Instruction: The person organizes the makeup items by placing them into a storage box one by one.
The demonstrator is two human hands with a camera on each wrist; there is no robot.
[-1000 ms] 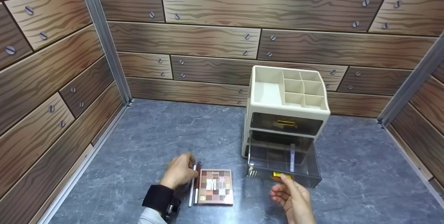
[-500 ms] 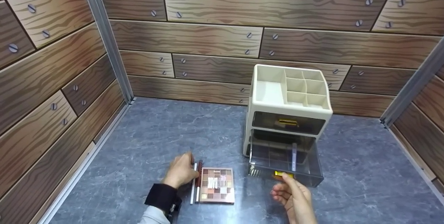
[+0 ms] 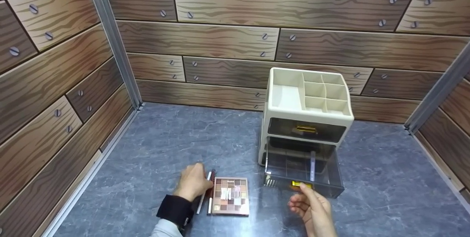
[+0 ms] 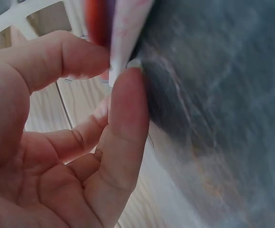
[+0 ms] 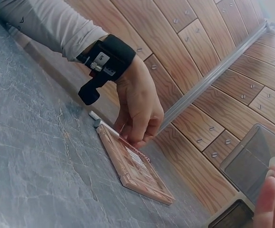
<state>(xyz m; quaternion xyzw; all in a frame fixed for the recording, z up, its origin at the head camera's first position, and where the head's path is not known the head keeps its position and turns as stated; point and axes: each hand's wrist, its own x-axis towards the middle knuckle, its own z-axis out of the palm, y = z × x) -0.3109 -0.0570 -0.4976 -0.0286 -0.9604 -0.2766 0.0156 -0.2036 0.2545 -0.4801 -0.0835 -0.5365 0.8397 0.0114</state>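
Observation:
In the head view my left hand [image 3: 192,182] pinches a slim white pen-like makeup stick [image 3: 201,206], its lower end angled left. The left wrist view shows thumb and a finger meeting on this white stick [image 4: 125,35], with a blurred red shape beside it. A dark red stick with a white end [image 3: 210,202] lies along the left edge of an eyeshadow palette [image 3: 231,196]. On the right, my right hand [image 3: 312,207] grips the gold handle [image 3: 302,185] of a pulled-out clear drawer [image 3: 328,190]; a pale lilac stick [image 3: 312,167] lies inside.
The drawer belongs to a cream organizer [image 3: 310,113] with open compartments on top. Above it, another dark drawer [image 3: 286,127] with a gold handle is closed. Wood-patterned walls [image 3: 220,39] enclose the grey marbled tabletop [image 3: 165,134].
The white stick has tilted away from the dark red one, its lower end swinging left in my left hand. My right hand stays at the drawer handle. The head view has shifted slightly.

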